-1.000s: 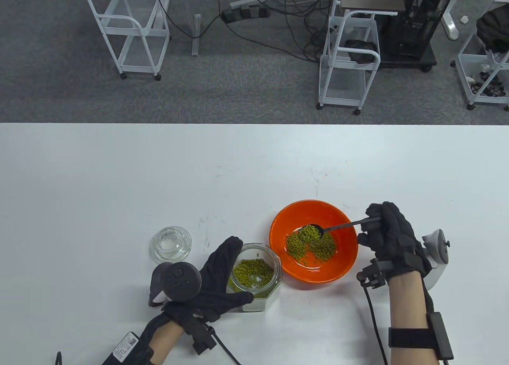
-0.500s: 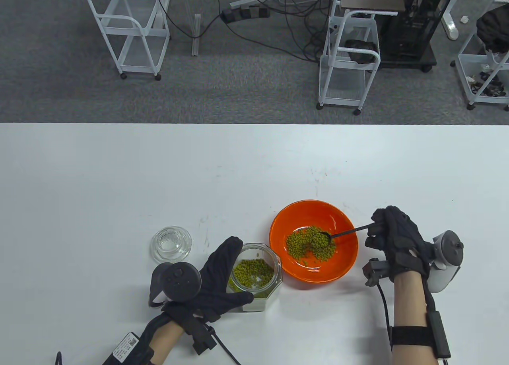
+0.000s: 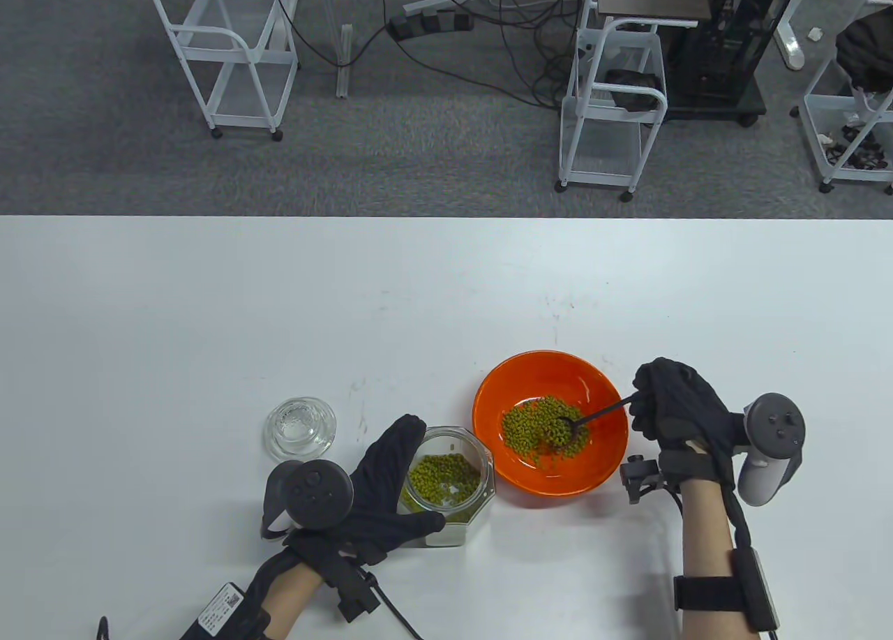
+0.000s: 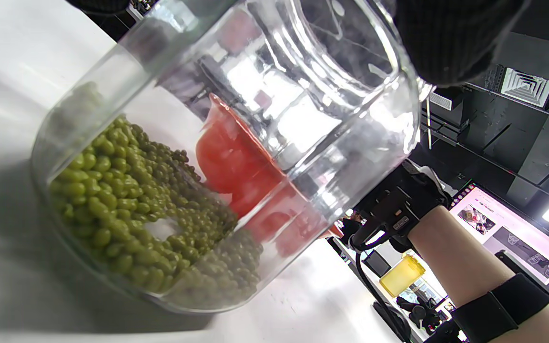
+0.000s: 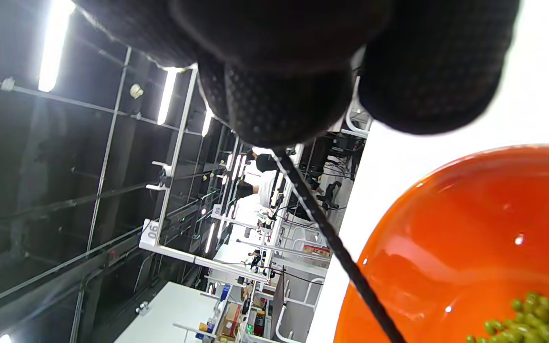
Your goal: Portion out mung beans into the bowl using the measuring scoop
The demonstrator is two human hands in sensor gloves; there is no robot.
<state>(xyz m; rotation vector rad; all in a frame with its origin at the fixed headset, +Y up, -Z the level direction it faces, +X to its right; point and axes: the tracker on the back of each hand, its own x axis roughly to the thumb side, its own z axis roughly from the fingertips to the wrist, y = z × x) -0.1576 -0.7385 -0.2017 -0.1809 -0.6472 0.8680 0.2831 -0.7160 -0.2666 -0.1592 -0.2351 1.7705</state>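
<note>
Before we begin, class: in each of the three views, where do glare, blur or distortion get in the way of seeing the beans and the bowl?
Table view: sharp and evenly lit, with soft shadows only. Left wrist view: the jar glass warps the bowl behind it into a red smear, with bright reflections. Right wrist view: the right hand is a dark blur up close, and highlights glint on the bowl.

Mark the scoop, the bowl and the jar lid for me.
scoop point(image 3: 605, 408): table view, on its black handle.
bowl point(image 3: 600, 469): table view, on its bare orange wall.
jar lid point(image 3: 301, 426): table view, on its glass top.
</note>
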